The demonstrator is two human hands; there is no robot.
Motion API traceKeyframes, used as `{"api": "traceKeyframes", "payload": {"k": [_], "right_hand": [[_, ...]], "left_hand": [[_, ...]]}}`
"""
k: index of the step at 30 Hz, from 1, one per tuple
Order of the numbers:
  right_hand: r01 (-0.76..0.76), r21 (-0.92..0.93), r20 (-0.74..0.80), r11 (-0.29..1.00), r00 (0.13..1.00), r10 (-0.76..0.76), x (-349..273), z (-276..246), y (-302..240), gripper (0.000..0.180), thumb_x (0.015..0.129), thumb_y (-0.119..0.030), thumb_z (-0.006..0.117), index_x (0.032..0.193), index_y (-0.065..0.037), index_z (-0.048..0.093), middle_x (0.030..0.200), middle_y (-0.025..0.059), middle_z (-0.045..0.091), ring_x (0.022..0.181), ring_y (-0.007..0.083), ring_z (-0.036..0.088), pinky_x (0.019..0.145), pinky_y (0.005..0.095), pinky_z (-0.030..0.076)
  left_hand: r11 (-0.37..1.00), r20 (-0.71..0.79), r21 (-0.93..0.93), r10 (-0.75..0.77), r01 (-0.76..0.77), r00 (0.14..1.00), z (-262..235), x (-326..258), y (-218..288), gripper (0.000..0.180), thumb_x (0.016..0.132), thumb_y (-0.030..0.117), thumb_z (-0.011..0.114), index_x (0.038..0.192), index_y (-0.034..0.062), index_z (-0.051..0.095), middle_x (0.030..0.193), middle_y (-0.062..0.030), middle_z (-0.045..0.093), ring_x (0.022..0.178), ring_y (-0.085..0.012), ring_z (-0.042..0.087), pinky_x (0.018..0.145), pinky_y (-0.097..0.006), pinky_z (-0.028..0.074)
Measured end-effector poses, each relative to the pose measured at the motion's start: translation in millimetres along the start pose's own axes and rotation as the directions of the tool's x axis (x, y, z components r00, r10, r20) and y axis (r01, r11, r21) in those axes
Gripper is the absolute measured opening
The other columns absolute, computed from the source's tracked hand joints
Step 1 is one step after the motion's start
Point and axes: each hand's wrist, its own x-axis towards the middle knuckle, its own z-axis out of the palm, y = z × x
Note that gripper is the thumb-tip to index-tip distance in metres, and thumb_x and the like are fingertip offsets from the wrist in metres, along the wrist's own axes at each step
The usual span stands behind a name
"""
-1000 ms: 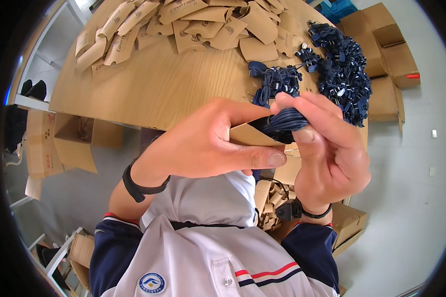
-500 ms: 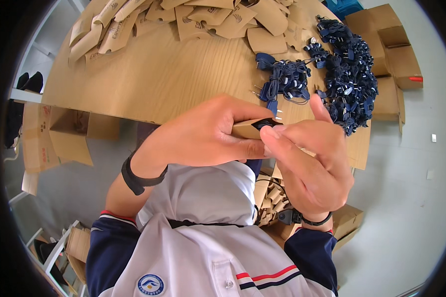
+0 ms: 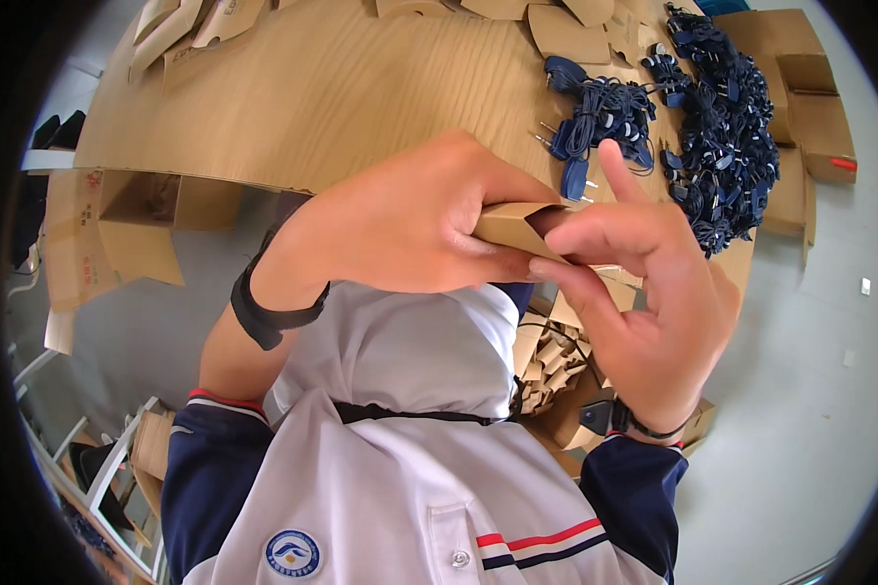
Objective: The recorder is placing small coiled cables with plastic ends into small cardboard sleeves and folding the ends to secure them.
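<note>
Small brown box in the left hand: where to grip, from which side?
Likely best across its sides, behind the open end, from the left. The small brown box has its mouth facing right, where the right hand works; gripping there could block it. The left hand holds from the left.

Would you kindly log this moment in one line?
left hand: holds small carton | right hand: at its open end | table: dark cables
</note>
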Motion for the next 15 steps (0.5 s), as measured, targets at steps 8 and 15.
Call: {"api": "traceKeyframes", "payload": {"k": [8,15], "right_hand": [[0.075,0.077,-0.361,0.994,0.931,-0.042,-5.2,-7.3,6.8,0.045,0.086,-0.028,0.073,0.111,0.006,0.056,0.093,0.0153,0.065,0.074,0.0158,0.056,0.071,0.0282,0.047],[0.255,0.105,-0.518,0.961,0.839,-0.165,4.4,13.8,5.3,0.029,0.092,-0.004,0.063,0.115,0.009,0.051,0.089,0.0174,0.066,0.063,0.0145,0.063,0.056,0.0235,0.054]], "left_hand": [[0.411,-0.153,-0.91,-0.202,-0.058,0.967,8.5,22.4,45.4,0.045,0.098,0.031,0.051,0.126,-0.0052,0.052,0.114,-0.0176,0.065,0.093,-0.027,0.068,0.078,-0.038,0.057],[0.934,-0.378,-0.338,-0.022,-0.116,0.925,16.5,22.0,69.3,0.05,0.103,0.028,0.041,0.138,-0.0072,0.041,0.131,-0.0165,0.054,0.113,-0.0224,0.057,0.092,-0.033,0.047]]}}
